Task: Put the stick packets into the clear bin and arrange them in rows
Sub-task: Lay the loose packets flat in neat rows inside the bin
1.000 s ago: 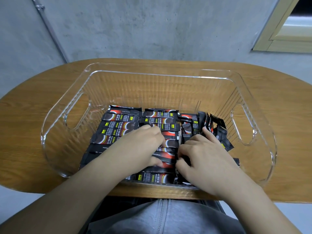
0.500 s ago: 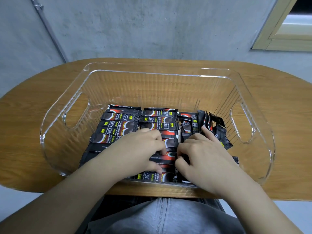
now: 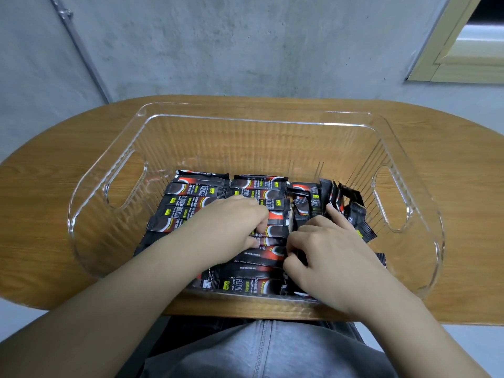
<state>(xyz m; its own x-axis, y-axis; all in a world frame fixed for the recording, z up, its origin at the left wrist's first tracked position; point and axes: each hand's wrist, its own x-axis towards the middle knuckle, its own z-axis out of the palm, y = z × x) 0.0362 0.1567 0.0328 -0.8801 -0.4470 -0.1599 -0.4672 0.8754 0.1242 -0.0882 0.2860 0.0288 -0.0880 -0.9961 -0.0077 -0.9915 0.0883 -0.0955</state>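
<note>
Fingers [image 3: 259, 229] of left hand [image 3: 229, 227] are curled down onto the middle row of stick packets [image 3: 261, 257], tips pressing or pinching one; exact grip can't be told, since the knuckles hide it. Right hand [image 3: 324, 255] sits just beside it, thumb and curled fingers [image 3: 297, 236] pinching into the packets at the seam btwn middle and right rows, index finger stretched fwd along the upright ones. 2 hands, 2 bare forearms coming in from the bottom edge, over a grey garment at lap level.

All packets lie inside 1 clear bin [image 3: 256, 115], on its floor. They're black w/ red and yellow print. Roughly 3 groups: left row [image 3: 191, 199] stacked flat, lengthwise across; middle row the same; right group [image 3: 338, 203] messier, several standing on edge or tilted vs. the right wall. Exact packet count can't be made out: approx. 7 show in left row, but both hands cover much of the middle and near ends. Print too small to read in full.

Bin has 2 cut-out handles, 1 per side, and ribbed walls. It rests on 1 oval wooden tabletop [image 3: 49, 186], whose ends are cut off by the frame. Beyond: grey concrete wall [image 3: 245, 45], thin pipe at upper left, pale frame at upper right, partly cropped.
</note>
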